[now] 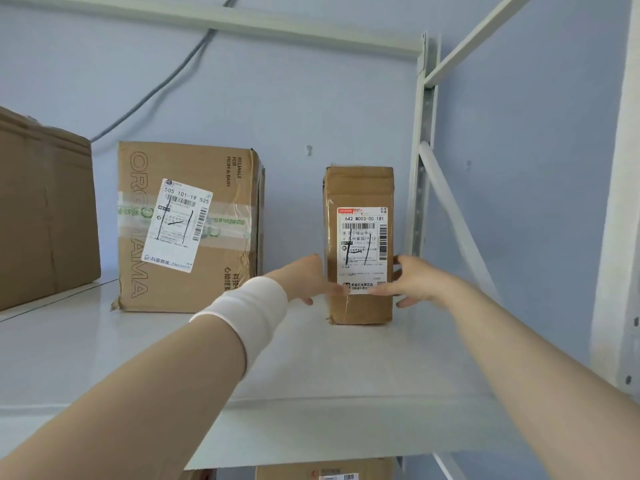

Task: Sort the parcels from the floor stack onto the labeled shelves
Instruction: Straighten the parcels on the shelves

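Head view: left hand (304,279) and right hand (417,282) are clasping the small parcel (360,192), seemingly finishing its placement on the shelf (346,375); floor stack unseen.

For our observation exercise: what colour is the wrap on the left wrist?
White; the wrap, behind the left hand on the small parcel, shows best in head view.

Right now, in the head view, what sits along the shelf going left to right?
plain brown box → large labelled carton → left hand → small upright parcel → right hand → rack upright
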A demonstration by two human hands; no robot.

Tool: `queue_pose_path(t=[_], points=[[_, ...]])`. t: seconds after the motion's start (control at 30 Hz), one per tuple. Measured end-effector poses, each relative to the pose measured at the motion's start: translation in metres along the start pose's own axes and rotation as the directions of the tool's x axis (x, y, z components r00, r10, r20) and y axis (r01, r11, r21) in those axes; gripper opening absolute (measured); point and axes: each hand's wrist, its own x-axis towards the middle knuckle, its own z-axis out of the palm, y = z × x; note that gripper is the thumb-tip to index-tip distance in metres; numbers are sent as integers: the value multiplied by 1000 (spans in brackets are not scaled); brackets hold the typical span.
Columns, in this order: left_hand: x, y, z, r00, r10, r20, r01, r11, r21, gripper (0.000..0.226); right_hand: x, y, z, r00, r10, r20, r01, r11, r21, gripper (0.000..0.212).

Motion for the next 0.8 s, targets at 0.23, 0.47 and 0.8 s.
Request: queue_pose_path(t=[0.23, 0.47, 0.8], points=[[22, 0, 7, 998, 49, 40, -41, 983, -177, 58, 26, 10, 3, 996, -27, 83, 19, 996, 93, 61], [42, 0, 8, 999, 24, 49, -13, 977, -214, 56, 50, 12, 5, 995, -24, 101, 14, 995, 101, 65], [53, 1, 13, 999, -10, 35, 18, 975, -223, 57, 65, 22, 8, 996, -14, 91, 3, 993, 122, 70]])
